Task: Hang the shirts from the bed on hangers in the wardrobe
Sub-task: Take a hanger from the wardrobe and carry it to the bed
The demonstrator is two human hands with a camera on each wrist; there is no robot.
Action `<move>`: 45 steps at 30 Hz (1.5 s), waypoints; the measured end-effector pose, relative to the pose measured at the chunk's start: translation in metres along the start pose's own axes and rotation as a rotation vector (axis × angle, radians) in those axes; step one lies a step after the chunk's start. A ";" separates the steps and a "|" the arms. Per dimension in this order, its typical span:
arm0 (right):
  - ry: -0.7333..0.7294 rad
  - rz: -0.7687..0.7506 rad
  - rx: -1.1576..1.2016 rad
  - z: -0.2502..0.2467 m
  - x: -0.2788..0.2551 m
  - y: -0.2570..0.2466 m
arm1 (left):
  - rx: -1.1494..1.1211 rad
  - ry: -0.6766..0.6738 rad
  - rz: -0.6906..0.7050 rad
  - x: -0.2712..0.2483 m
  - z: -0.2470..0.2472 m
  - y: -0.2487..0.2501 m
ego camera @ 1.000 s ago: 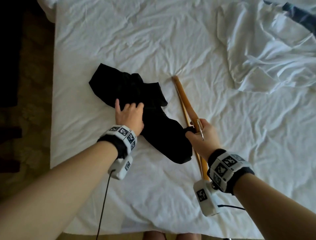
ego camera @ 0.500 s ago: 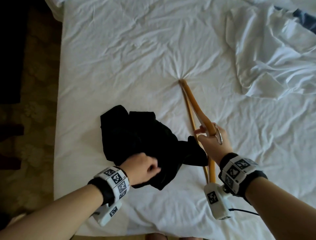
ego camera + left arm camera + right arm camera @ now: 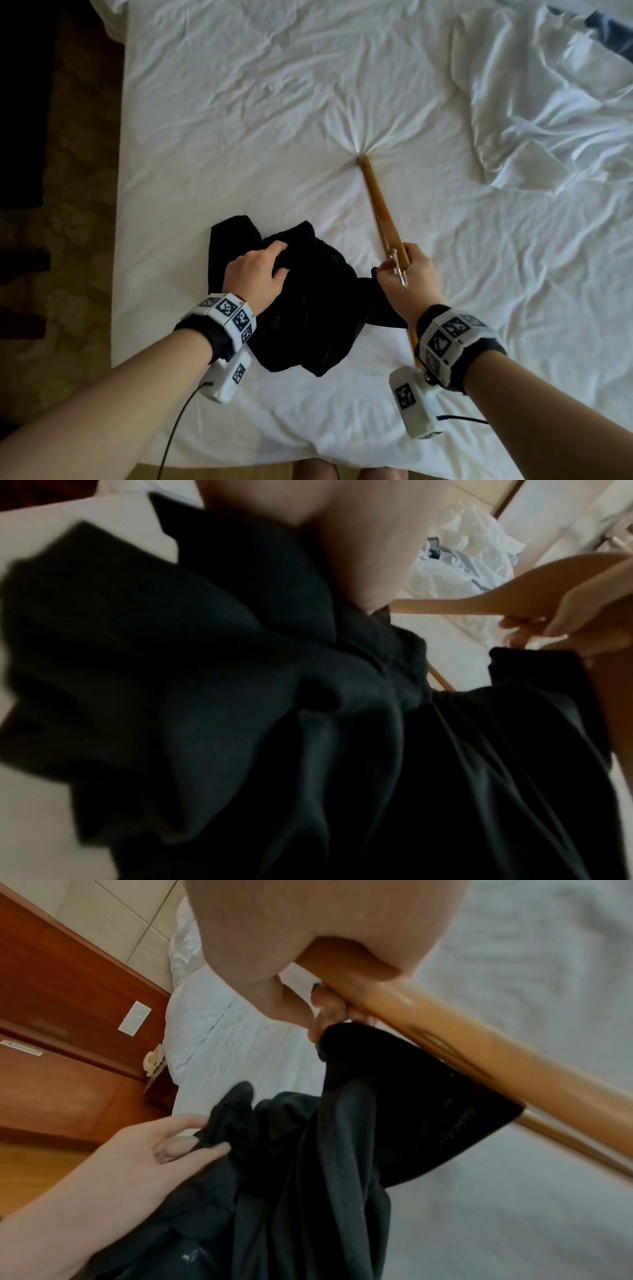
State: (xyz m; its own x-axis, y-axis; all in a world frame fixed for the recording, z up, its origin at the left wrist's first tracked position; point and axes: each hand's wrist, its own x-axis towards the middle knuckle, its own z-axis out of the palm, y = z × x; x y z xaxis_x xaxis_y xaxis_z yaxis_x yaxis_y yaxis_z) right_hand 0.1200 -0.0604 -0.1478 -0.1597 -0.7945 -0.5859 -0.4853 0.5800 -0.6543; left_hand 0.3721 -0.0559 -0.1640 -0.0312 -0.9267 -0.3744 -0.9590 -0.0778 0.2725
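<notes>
A crumpled black shirt point(image 3: 308, 308) lies on the white bed point(image 3: 274, 137) near its front edge. My left hand point(image 3: 279, 260) rests on top of the shirt's left part, fingers spread and loosely bent; the right wrist view shows these fingers point(image 3: 192, 1139) touching the fabric point(image 3: 325, 1177). My right hand point(image 3: 394, 265) grips a wooden hanger point(image 3: 376, 195) at its middle, by the metal hook point(image 3: 399, 270), and also pinches an edge of the shirt against it. The hanger's far tip presses into the sheet. Dark cloth point(image 3: 240, 696) fills the left wrist view.
A rumpled white duvet point(image 3: 548, 102) is bunched at the bed's far right, with a blue item point(image 3: 609, 24) at the corner. Dark floor point(image 3: 68, 205) runs along the bed's left side. A reddish wooden panel point(image 3: 68, 1015) stands beyond the bed.
My left hand dragged the shirt toward the bed's front edge in a fist, then let go and moved forward onto it with spread fingers. The right hand kept hold of the hanger.
</notes>
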 end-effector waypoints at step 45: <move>0.384 -0.913 0.174 -0.323 -0.305 -0.391 | 0.314 0.614 0.452 -0.186 -0.532 0.196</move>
State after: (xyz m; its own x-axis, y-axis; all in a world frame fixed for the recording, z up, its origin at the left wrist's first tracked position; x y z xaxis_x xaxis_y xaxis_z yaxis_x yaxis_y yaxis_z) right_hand 0.0810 -0.1025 0.4411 -0.0708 -0.9345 0.3489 -0.4332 -0.2863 -0.8546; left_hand 0.3398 -0.0948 0.4305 -0.3609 -0.8871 0.2876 -0.9277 0.3729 -0.0139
